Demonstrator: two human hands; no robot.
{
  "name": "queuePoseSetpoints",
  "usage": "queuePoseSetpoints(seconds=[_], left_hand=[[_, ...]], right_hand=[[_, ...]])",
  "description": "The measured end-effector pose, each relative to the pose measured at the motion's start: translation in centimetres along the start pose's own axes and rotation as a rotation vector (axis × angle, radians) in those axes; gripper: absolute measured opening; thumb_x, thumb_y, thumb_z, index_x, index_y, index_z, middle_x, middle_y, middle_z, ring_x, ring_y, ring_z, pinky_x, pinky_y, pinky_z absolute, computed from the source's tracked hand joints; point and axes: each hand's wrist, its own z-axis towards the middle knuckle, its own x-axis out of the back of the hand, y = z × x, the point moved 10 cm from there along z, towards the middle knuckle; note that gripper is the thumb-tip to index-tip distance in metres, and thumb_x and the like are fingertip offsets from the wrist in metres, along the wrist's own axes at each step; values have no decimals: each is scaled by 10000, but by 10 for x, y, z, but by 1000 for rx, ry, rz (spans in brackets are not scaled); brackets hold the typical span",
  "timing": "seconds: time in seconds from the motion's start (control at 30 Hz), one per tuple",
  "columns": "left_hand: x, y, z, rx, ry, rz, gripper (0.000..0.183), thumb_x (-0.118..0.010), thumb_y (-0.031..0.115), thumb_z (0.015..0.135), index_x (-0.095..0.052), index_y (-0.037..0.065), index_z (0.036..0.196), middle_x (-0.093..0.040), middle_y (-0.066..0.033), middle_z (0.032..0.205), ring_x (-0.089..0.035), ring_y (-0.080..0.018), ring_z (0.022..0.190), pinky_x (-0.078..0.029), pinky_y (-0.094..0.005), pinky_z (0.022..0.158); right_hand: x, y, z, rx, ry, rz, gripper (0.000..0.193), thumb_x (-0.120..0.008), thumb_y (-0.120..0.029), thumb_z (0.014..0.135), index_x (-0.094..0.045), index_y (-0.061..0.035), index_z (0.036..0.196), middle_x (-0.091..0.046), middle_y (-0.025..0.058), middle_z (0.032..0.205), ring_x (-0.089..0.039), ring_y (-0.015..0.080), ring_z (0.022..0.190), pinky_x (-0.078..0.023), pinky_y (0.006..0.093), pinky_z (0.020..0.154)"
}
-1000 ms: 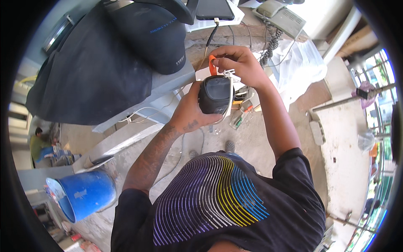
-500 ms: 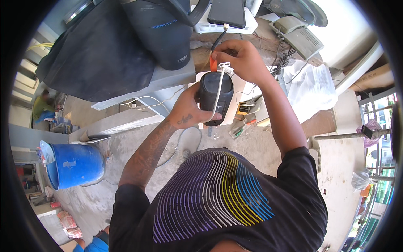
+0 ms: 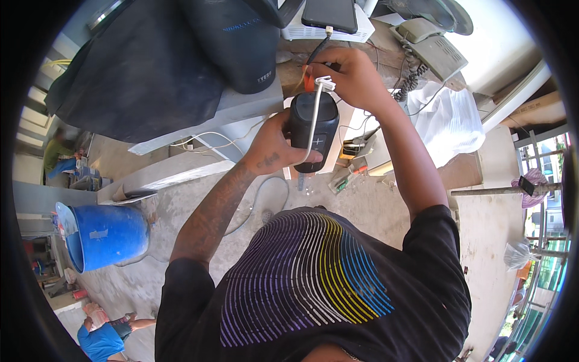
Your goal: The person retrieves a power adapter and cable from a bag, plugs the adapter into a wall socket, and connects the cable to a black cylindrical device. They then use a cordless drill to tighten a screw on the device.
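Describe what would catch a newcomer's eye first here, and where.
A black shirt with wavy coloured stripes fills the lower middle. Above it, the left hand grips a black rounded device and the right hand pinches an orange strap. A blue barrel sits at the left.

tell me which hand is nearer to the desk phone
Right: the right hand holds the orange strap, left of the desk phone; the left hand grips the black speaker, lower and farther left.

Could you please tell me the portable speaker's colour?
The portable speaker is black, clearest in the head view.
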Motion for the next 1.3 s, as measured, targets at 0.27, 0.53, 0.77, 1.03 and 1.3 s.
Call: queuePoseSetpoints(seconds=[0.27, 0.53, 0.77, 1.03, 1.3], left_hand=[[12, -13, 12, -57, -13, 65, 900, -1040, 259, 671, -609, 28, 1426, -722, -127, 1293, -704, -246, 1236, -536, -399, 1117], [13, -20, 17, -72, -37, 63, 956, -1033, 312, 687, -564, 6, 1462, -679, -176, 1380, -671, -300, 1306, -487, -438, 1193], [16, -13, 23, -89, -47, 157, 1071, -1026, 228, 735, -425, -2, 1592, -574, -177, 1513, -595, -271, 1396, -466, -444, 1223], [18, -25, 26, -74, -55, 174, 935, -942, 210, 839, -436, -3, 1596, -560, -176, 1545, -524, -273, 1473, -409, -467, 1266], [25, -23, 21, -60, -40, 245, 916, -909, 355, 863, -469, -9, 1578, -565, -233, 1552, -473, -346, 1516, -341, -479, 1270]], right_hand=[[-10, 3, 11, 128, -48, -37, 168, -741, -166, 925, -836, -36, 976, -758, 149, 813, -713, 274, 711, -563, 381, 711], [-16, 1, 24, 131, -197, -108, 206, -724, -160, 903, -848, -40, 1015, -770, 160, 834, -718, 274, 734, -576, 375, 749], [-17, -3, 23, 117, -210, -121, 206, -715, -146, 897, -857, -69, 1025, -774, 157, 851, -720, 288, 762, -577, 371, 780], [-17, 1, 23, 94, -216, -124, 209, -727, -169, 897, -857, -65, 1024, -760, 173, 830, -705, 289, 722, -565, 387, 732], [-16, 9, 23, 143, -166, -128, 246, -752, -238, 907, -847, -39, 1015, -755, 168, 809, -724, 292, 728, -567, 402, 699]])
